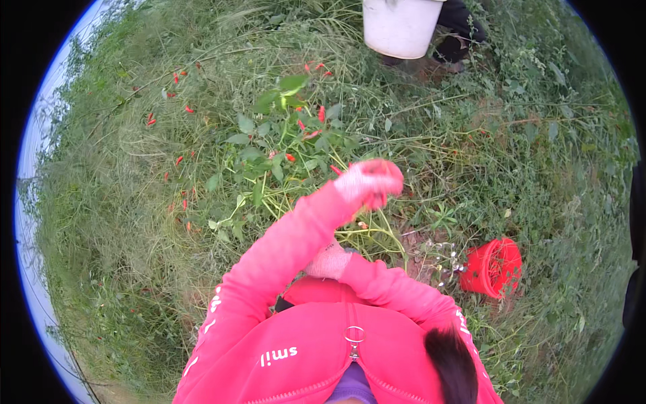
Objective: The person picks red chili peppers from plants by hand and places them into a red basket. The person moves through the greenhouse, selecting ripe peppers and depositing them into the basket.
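Note:
My left hand (372,183), in a pink and white knit glove with a red palm, reaches over to the right side of a chilli plant (282,166). It is blurred and its fingers look curled; whether they hold anything is unclear. Under the left forearm, my right hand (327,260), gloved too, crosses low in front of my body, close to the plant's pale green stems (376,237). Its fingers are hidden. Among the leaves hang red chillies (321,114). To my right, a red bucket (472,270) leans in the weeds with red chillies inside.
Ahead, a white bucket (398,30) is beside the dark-trousered leg (462,22) of another person. Tall grass and weeds (545,177) surround the plant. More red chillies (189,109) show through the grass on the left. A patch of bare soil (416,247) lies near the red bucket.

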Available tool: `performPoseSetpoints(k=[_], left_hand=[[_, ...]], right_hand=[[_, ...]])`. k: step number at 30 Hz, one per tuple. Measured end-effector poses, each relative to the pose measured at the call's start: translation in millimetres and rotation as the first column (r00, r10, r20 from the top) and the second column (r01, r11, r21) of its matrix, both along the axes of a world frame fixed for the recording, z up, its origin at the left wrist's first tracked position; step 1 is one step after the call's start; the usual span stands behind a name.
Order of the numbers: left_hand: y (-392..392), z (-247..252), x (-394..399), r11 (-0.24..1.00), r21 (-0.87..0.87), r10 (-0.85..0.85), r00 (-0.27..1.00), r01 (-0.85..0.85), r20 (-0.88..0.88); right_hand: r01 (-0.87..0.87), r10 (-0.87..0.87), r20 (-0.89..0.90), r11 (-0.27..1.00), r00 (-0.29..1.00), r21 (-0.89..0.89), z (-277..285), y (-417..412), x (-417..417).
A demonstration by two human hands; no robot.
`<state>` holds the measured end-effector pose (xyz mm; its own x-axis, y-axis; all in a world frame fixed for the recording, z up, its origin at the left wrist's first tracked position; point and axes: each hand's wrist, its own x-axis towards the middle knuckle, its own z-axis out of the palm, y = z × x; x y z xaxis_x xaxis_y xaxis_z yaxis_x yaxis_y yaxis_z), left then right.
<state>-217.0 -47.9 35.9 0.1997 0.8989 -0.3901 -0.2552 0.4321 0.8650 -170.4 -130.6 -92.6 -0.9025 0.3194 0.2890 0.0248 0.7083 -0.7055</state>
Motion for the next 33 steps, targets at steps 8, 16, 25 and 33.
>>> performPoseSetpoints(k=[8,16,25,33], left_hand=[[14.5,-152.1,-111.3,0.98,-0.137,0.163,0.981,-0.148,0.108],[30.7,-170.3,-129.7,0.943,-0.29,0.21,0.967,-0.162,0.142],[53.1,-218.0,-130.8,0.883,-0.459,-0.214,0.956,0.1,-0.203],[47.9,-278.3,-114.8,0.788,-0.615,-0.344,0.845,0.024,-0.408]], right_hand=[[0.032,-0.06,-0.056,0.912,0.997,-0.408,18.0,56.2,18.8],[0.49,-0.788,0.208,0.134,0.58,-0.861,-25.2,179.5,43.0],[0.549,-0.36,0.414,0.515,0.836,-0.659,-61.1,204.4,-14.4],[0.508,-0.35,0.839,0.855,0.416,0.104,-113.0,175.6,4.0]])
